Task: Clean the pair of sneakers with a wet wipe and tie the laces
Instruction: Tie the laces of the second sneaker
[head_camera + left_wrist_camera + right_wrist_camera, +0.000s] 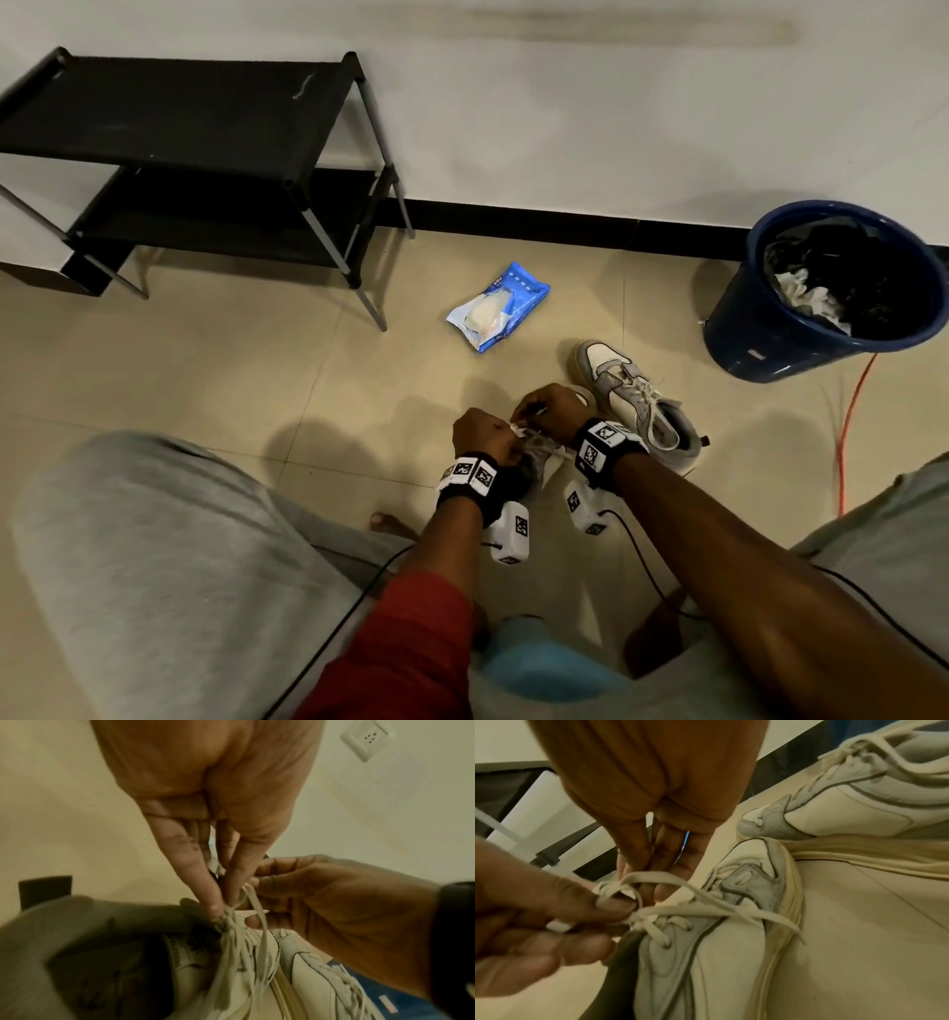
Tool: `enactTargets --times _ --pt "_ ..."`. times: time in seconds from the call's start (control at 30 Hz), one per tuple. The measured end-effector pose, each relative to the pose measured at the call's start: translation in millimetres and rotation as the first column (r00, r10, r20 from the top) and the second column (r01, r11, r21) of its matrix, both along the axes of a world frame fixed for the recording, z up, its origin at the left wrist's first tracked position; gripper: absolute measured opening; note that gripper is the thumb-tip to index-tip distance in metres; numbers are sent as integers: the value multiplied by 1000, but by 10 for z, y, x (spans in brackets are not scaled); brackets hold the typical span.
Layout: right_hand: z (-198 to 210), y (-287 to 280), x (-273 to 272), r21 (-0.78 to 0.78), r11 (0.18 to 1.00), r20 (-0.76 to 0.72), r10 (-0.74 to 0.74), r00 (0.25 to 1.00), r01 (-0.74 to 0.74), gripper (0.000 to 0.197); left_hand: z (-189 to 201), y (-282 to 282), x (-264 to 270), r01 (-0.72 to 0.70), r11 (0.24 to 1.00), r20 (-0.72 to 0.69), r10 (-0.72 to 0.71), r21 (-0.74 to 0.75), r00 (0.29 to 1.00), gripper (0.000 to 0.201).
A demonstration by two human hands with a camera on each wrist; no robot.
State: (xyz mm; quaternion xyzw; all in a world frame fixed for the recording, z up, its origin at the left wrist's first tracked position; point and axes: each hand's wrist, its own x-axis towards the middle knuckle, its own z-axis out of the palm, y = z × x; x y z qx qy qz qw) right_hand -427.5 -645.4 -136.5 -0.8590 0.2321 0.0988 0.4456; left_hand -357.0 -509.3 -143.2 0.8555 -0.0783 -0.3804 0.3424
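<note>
Head cam: the person sits low over a tiled floor (205, 370), knees in grey sweats on either side. Both hands are down on the near sneaker (545, 462), which is mostly hidden under them. The left hand (480, 429) and right hand (552, 408) are touching, both curled around bits of lace (534, 439). The second sneaker (637, 398) sits just beside it on the right, laces loosely done. A blue wipes pack (498, 307) lies on the floor further out, well apart from the shoes. A black shoe rack (179, 118) stands against the wall on the left, and a blue bin (801, 329) with a black liner and crumpled white stuff inside is on the right, with an orange cable (847, 426) on the floor next to it.

Left wrist cam: the left hand (205, 801) points down, fingertips pinching the lace (259, 910) right at the knot on top of the near sneaker (316, 973). The right hand (334, 902) comes in from the right, fingers curled on a strand. There's a wall socket (367, 738) up top.

Right wrist cam: the right hand (654, 791) holds a lace loop (654, 880) between its fingers, and the left hand (539, 912) pinches the crossing strands with thumb and forefinger. The near sneaker (731, 953) is below, toe touching the second sneaker (847, 811).
</note>
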Motion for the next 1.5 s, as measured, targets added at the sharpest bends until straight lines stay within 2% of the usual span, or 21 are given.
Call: enactTargets --times 0.1,0.17,0.4,0.5,0.57,0.63,0.7,0.77,0.83,0.9,0.93,0.97,1.03,1.13,1.2,1.33,1.43,1.5 --pt "-115 91 52 -38 998 -22 -56 998 55 7 92 -33 -131 1 993 198 -25 117 980 16" --pt "-173 127 54 -53 994 -48 -100 994 97 6 105 -22 -227 -1 991 291 -39 137 956 19" --pt "-186 58 21 43 973 -131 -218 967 225 8 17 12 -341 4 1000 411 -8 10 912 17" --pt "-142 28 1 64 979 -169 -182 969 195 9 25 36 -327 39 999 383 -37 2 923 16" --pt "-84 7 -28 53 990 -205 -120 971 134 10 -4 17 -291 79 997 330 -78 9 941 13" --pt "-18 -14 -56 17 987 -231 -151 961 159 11 12 -39 -201 99 994 251 -108 48 962 13" --pt "51 -8 -111 -76 952 -203 -305 931 295 7 95 -111 -106 44 998 111 -49 52 993 11" --pt "198 44 -231 -189 877 -166 -471 866 441 13 131 -127 -48 15 1000 -64 -13 28 998 14" --pt "308 148 -387 -184 821 -177 -568 804 540 23 134 -99 -48 -49 997 -306 27 -62 952 13" --pt "280 266 -468 -120 794 -199 -608 769 596 26 148 -79 -119 -310 946 -574 204 -92 793 15" --pt "239 319 -488 -49 779 -205 -620 757 625 21 112 -90 -154 -382 920 -643 243 -84 727 17" --pt "205 371 -494 35 766 -176 -627 759 642 15 82 -99 -184 -405 909 -670 240 -100 703 16" --pt "106 422 -514 124 777 -82 -611 787 617 5 87 -90 -239 -405 904 -671 217 -135 709 6" --pt "150 384 -523 90 828 29 -557 830 553 20 90 -36 -216 -414 892 -676 191 -184 712 10" --pt "182 336 -542 57 852 6 -522 853 520 16 81 -3 -155 -318 921 -635 110 -224 765 12" --pt "194 298 -580 -142 888 -86 -452 888 438 7 58 30 -12 -12 961 -377 -97 -276 921 16" --pt "170 268 -662 -256 873 -147 -460 875 416 12 9 50 124 202 969 -120 -220 -144 968 3" --pt "112 248 -722 -286 847 -172 -506 845 448 17 -109 52 155 265 964 24 -265 -13 964 6"
